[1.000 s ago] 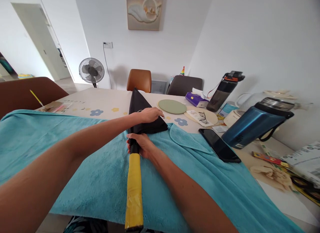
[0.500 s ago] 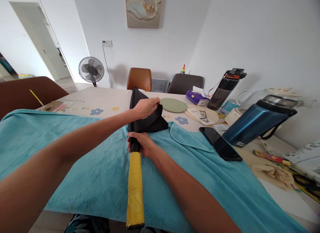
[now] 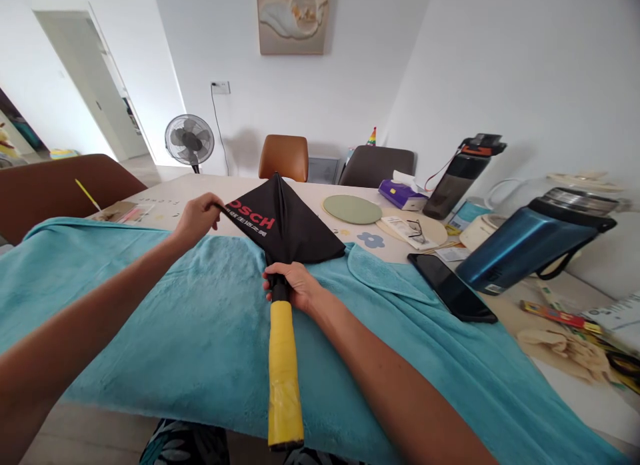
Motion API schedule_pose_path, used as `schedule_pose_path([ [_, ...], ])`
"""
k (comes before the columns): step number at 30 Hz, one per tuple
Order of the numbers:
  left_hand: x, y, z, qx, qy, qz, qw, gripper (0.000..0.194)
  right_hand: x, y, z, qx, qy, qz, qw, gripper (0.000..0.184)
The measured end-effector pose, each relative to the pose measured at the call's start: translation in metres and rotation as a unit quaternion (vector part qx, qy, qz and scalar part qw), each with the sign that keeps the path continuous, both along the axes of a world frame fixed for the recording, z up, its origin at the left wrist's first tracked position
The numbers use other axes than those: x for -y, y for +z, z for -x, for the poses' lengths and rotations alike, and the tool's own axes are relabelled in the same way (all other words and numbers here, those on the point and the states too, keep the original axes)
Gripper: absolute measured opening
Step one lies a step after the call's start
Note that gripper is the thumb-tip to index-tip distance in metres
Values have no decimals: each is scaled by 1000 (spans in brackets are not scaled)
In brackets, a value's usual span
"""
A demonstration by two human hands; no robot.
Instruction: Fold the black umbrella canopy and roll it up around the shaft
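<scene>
A black umbrella (image 3: 305, 228) lies lengthwise on a teal towel (image 3: 195, 318). Its yellow-wrapped handle (image 3: 283, 378) points toward me, the tip away. One canopy panel with red and white lettering is drawn out to the left, and another spreads to the right. My left hand (image 3: 197, 216) pinches the outer corner of the lettered panel, just above the table. Closed around the black neck right above the handle is my right hand (image 3: 295, 283), its thumb across the top near the gathered canopy edge.
To the right lie a black phone (image 3: 453, 287), a blue thermos (image 3: 530, 242), a dark bottle (image 3: 457, 178), a purple tissue box (image 3: 403, 194) and glasses (image 3: 416, 232). A green round mat (image 3: 353, 209) is beyond the canopy. Chairs and a fan (image 3: 190, 140) stand behind the table.
My left hand has moved left from over the canopy, drawing a panel out so its lettering shows. My right hand keeps its hold on the neck. The view has shifted slightly.
</scene>
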State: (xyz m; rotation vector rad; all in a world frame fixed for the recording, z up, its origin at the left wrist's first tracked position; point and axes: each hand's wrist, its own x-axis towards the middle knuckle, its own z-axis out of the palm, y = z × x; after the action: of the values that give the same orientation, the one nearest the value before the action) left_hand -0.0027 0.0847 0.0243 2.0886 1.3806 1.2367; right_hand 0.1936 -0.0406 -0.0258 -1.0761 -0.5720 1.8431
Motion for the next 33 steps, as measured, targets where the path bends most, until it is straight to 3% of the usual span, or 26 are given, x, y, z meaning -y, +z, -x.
schedule_pose_path([
  [2, -6, -24, 16, -84, 15, 12, 996, 20, 0, 0, 0, 2, 1, 0, 1000, 11],
  [5, -14, -56, 26, -248, -10, 0, 969, 20, 0, 1, -1, -6, 3, 8, 1000, 11],
  [8, -17, -70, 26, -319, -31, -9, 947, 23, 0, 4, -4, -37, 10, 18, 999, 13],
  [14, -14, -70, 33, -368, -44, -33, 928, 24, 0, 10, -7, -47, -10, 44, 998, 27],
  [22, -10, -70, 38, -332, -59, -17, 941, 26, -2, 6, -6, -8, -12, 33, 999, 19],
  [33, -5, -66, 40, -300, -89, -13, 950, 31, -3, 10, -2, 19, -21, 46, 999, 26],
])
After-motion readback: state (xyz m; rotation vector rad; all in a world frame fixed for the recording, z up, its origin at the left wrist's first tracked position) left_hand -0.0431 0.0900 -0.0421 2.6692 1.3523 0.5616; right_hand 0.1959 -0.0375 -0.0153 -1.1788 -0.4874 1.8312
